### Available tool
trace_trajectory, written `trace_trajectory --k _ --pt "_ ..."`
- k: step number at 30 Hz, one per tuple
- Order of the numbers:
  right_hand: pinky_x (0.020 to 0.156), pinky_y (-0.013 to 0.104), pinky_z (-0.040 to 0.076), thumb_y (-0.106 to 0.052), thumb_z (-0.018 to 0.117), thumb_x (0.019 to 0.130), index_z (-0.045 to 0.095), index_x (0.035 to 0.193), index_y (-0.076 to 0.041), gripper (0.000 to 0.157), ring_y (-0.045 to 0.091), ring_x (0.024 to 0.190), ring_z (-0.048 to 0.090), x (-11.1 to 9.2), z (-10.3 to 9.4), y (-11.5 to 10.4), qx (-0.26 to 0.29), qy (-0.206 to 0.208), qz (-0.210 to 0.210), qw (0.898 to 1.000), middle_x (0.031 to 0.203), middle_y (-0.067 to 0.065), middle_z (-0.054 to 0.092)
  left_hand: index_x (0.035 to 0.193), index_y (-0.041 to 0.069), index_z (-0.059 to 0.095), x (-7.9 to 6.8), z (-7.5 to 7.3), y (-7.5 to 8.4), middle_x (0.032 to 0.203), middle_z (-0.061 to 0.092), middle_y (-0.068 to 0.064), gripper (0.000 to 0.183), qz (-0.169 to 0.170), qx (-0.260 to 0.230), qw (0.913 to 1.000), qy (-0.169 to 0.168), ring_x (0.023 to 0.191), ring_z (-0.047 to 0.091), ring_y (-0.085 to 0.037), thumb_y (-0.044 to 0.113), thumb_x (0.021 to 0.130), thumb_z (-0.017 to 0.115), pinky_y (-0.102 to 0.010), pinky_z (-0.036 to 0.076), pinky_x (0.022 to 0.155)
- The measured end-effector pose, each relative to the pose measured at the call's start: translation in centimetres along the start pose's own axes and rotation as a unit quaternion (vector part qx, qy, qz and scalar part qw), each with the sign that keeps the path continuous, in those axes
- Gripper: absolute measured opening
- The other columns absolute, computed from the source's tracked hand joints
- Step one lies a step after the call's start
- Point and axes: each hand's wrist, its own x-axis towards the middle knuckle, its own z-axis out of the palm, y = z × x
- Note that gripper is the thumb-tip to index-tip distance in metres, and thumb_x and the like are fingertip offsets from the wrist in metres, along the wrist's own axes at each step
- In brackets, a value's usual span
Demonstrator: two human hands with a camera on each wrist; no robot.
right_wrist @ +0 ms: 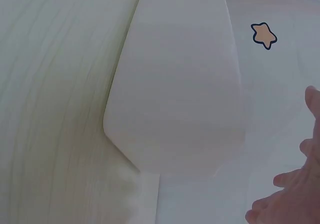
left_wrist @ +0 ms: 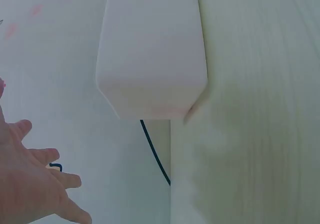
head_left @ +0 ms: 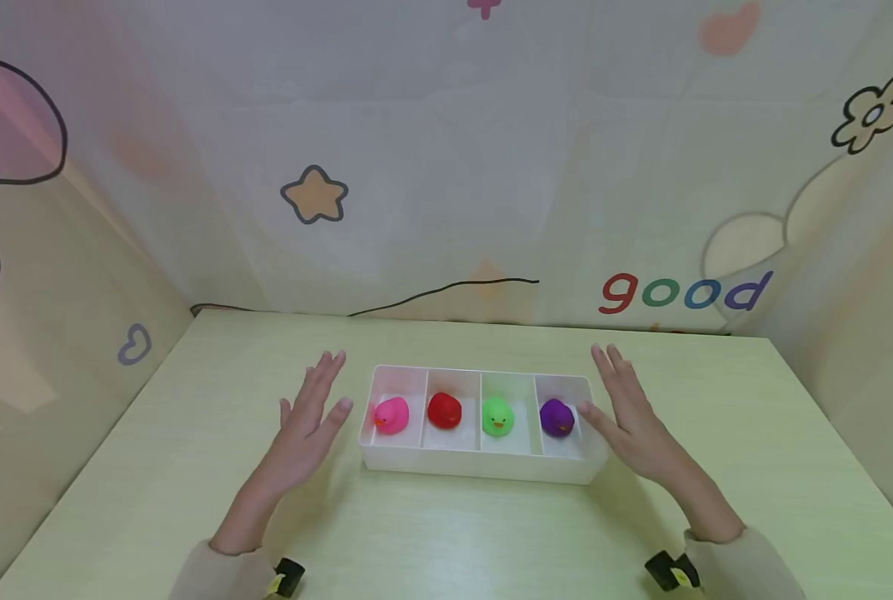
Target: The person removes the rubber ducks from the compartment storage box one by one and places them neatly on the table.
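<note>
Two hands [head_left: 306, 440] [head_left: 639, 435] extended, gripping nothing | four ducks [head_left: 391, 415] [head_left: 444, 411] [head_left: 498, 417] [head_left: 557, 418] in tray [head_left: 476, 464] between | printed backdrop [head_left: 446, 150] behind table [head_left: 446, 542]

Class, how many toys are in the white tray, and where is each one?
4. In the white tray, left to right, one per compartment: pink toy, red toy, green toy, purple toy. None seems hidden.

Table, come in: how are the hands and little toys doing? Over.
Left hand, right hand: holding nothing, either end of white tray. Pink duck, red toy, green duck, purple toy: one per compartment. No obstacle showing.
</note>
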Motion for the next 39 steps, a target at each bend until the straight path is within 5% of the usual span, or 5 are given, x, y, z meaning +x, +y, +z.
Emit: trace_trajectory --k 7,13,28,39 --pt "0.098 0.069 0.012 -0.025 0.05 0.094 0.007 0.147 -0.016 0.07 0.038 0.137 0.004 0.5 0.1 0.1 0.052 0.017 -0.006 0.998 0.152 0.014 0.004 0.147 0.019 0.014 0.2 0.1 0.2 0.152 0.012 -0.008 0.053 -0.009 -0.105 0.9944 -0.009 0.137 0.007 -0.036 0.028 0.099 0.036 -0.067 0.007 0.101" --pt "0.1 0.062 0.021 -0.018 0.049 0.095 0.007 0.147 -0.014 0.067 0.045 0.132 0.017 0.6 0.3 0.4 0.103 0.021 -0.011 0.994 0.15 0.019 0.011 0.147 0.02 0.012 0.3 0.3 0.2 0.15 0.014 -0.01 0.055 -0.045 -0.217 0.9749 -0.025 0.136 0.015 -0.036 0.034 0.098 0.034 -0.059 0.017 0.104" --pt "0.097 0.034 0.034 -0.016 0.055 0.092 0.025 0.141 0.002 0.06 0.039 0.127 0.035 0.7 0.9 0.8 0.201 0.005 0.055 0.978 0.14 0.024 0.033 0.138 0.011 0.028 0.8 1.3 -1.0 0.141 0.03 -0.014 0.048 -0.142 -0.349 0.9262 -0.007 0.128 0.033 -0.033 0.02 0.095 0.047 -0.049 0.03 0.103" --pt "0.092 0.037 0.042 -0.008 0.063 0.085 0.033 0.137 0.004 0.062 0.038 0.12 0.045 1.6 1.2 0.4 0.183 -0.022 0.121 0.975 0.133 0.026 0.041 0.134 0.004 0.035 1.7 2.6 -3.1 0.137 0.037 -0.015 0.047 -0.167 -0.321 0.9319 -0.023 0.122 0.04 -0.031 0.007 0.09 0.052 -0.04 0.04 0.097"
